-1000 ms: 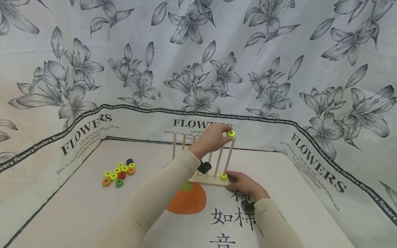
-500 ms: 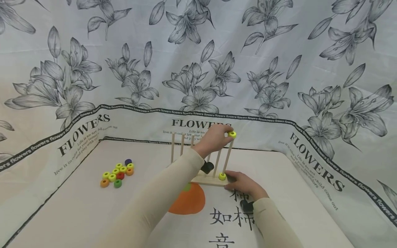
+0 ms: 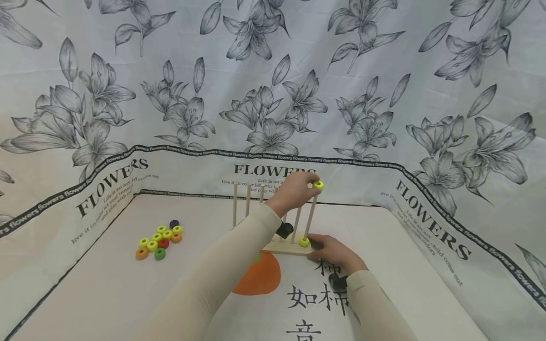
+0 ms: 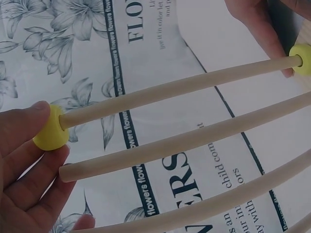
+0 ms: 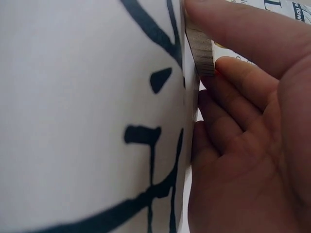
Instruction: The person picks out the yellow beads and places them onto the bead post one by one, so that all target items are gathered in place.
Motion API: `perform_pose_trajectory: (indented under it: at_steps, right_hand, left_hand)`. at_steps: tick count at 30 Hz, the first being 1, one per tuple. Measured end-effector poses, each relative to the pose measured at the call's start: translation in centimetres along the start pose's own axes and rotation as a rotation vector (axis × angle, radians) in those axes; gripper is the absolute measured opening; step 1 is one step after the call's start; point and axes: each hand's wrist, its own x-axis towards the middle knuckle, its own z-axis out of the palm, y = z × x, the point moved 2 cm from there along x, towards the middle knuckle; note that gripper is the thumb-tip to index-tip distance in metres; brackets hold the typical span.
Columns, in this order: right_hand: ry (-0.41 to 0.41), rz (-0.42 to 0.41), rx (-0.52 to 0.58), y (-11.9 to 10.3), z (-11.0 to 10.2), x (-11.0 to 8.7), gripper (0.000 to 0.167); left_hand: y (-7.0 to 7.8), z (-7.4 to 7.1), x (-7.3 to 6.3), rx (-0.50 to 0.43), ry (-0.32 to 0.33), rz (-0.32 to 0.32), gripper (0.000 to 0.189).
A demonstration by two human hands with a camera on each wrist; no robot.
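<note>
A wooden rack of upright pegs stands on the table, its flat base (image 3: 286, 248) partly hidden behind my left forearm. My left hand (image 3: 296, 190) reaches across and pinches a yellow bead (image 3: 318, 185) at the top of the rightmost peg (image 3: 311, 215). In the left wrist view the peg's tip enters the hole of this bead (image 4: 52, 132), between thumb and fingers. Another yellow bead (image 3: 304, 242) sits at the foot of the same peg. My right hand (image 3: 334, 251) grips the right end of the base, with thumb and fingers on either side of the wood (image 5: 201, 53).
On the left of the table lies a cluster of loose beads: several yellow ones (image 3: 157, 237), orange (image 3: 141, 254), a red (image 3: 163, 243), a green (image 3: 159, 254) and a dark blue (image 3: 174, 224). A flower-printed curtain (image 3: 273, 118) rises behind the table.
My left hand has shifted the yellow bead slightly right, from beside the peg's tip to over it. My right hand keeps its hold on the base. The head view has drifted a little.
</note>
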Motion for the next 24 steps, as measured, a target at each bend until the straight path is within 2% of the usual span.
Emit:
perform_pose_trajectory:
  at_steps: [24]
  right_hand:
    - [0.015,-0.001,-0.022,0.21,0.09,0.21,0.067]
  left_hand:
    - [-0.07,0.45,-0.24,0.120,-0.029,0.017,0.036]
